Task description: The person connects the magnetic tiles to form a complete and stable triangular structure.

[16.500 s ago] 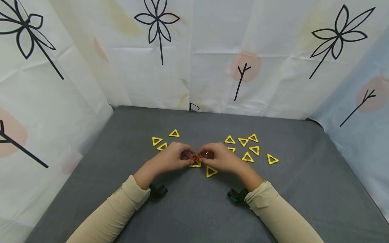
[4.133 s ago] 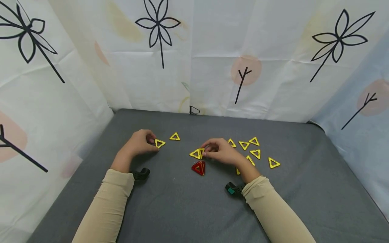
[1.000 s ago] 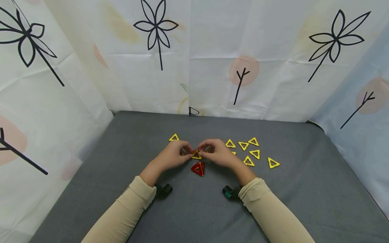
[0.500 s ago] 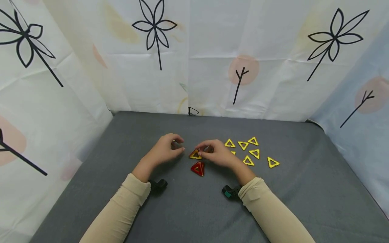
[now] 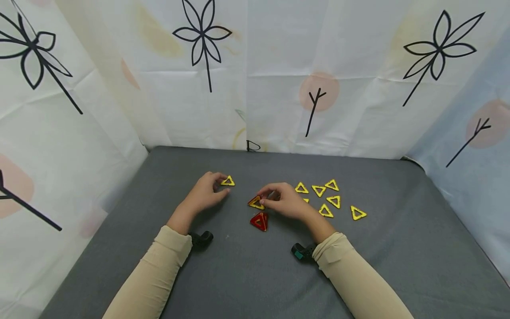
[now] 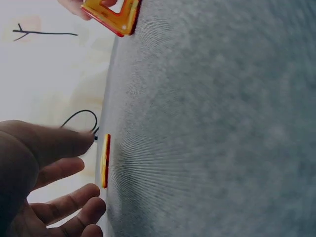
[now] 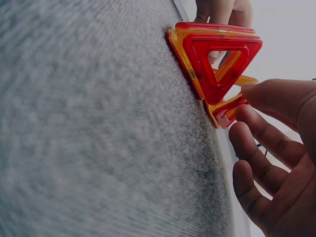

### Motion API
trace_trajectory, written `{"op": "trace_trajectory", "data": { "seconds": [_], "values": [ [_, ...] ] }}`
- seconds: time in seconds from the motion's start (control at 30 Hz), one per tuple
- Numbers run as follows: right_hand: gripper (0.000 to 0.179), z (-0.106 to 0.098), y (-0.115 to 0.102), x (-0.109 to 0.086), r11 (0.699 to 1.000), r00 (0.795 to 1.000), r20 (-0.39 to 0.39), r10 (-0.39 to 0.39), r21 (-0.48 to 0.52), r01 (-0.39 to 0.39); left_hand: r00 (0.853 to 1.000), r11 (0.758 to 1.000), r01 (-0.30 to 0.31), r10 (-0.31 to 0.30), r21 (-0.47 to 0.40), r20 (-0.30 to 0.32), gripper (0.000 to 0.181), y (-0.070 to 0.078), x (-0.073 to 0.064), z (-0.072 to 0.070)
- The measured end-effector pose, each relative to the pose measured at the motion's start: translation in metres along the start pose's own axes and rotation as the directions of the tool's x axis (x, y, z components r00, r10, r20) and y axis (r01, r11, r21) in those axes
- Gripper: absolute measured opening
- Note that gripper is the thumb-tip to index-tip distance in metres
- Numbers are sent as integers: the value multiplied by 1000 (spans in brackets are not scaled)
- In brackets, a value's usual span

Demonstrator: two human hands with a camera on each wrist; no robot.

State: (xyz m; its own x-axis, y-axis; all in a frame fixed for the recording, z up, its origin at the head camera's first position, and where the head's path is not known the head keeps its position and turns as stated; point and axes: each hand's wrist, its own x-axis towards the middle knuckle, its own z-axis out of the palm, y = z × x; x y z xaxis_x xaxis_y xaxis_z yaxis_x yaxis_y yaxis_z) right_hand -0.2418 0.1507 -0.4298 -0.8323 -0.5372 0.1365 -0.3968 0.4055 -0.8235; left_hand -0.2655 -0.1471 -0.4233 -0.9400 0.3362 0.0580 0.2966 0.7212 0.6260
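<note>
My left hand point(image 5: 207, 190) is at the back left, thumb and fingers spread beside a yellow triangular magnetic tile point(image 5: 228, 181). In the left wrist view that tile point(image 6: 105, 160) lies flat, with a gap between it and the thumb. My right hand point(image 5: 284, 201) pinches an upright group of joined triangular tiles point(image 5: 256, 203) between thumb and index finger, its other fingers loosely bent. Just in front of it stands a small red pyramid point(image 5: 260, 221) of such tiles. The right wrist view shows the pyramid point(image 7: 217, 64) partly covering the held tiles point(image 7: 234, 106).
Several loose yellow triangular tiles point(image 5: 334, 202) lie flat right of my right hand, one partly hidden behind it. Another tile point(image 5: 357, 213) lies farther right. A grey cloth point(image 5: 255, 274) covers the table. Printed curtains point(image 5: 271, 106) stand around its back and sides.
My left hand has let go of the joined tiles and moved left to the lone yellow tile. My right hand stays on the group. Earlier, the red pyramid was between both hands.
</note>
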Motion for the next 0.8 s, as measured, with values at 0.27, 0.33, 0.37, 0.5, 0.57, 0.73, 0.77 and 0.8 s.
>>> {"op": "trace_trajectory", "data": {
  "seconds": [0.27,0.33,0.37,0.5,0.57,0.73,0.77,0.8],
  "values": [
    [18,0,-1,0,1000,1000,-10,5,7,-5,1000,997,-14,12,69,24,43,0,-1,4],
    [18,0,0,0,1000,1000,-13,8,6,-8,1000,996,-9,6,87,28,41,0,-1,4],
    [18,1,-1,0,1000,1000,-13,11,5,-11,1000,996,-8,5,92,29,40,0,-1,4],
    [18,0,-2,0,1000,1000,-16,22,1,-22,1000,996,-2,0,91,26,31,1,-1,4],
    [18,0,-3,0,1000,1000,-16,26,2,-26,1000,997,0,-1,81,17,23,1,-1,5],
    [19,-1,-4,0,1000,1000,-18,22,6,-22,1000,997,-12,11,80,3,6,2,-1,6],
    [19,-1,-4,0,1000,1000,-18,22,7,-22,1000,996,-13,13,86,3,5,2,-2,5],
    [19,0,-4,-1,1000,1000,-17,22,8,-22,1000,996,-14,14,93,2,5,2,-2,5]
  ]
}}
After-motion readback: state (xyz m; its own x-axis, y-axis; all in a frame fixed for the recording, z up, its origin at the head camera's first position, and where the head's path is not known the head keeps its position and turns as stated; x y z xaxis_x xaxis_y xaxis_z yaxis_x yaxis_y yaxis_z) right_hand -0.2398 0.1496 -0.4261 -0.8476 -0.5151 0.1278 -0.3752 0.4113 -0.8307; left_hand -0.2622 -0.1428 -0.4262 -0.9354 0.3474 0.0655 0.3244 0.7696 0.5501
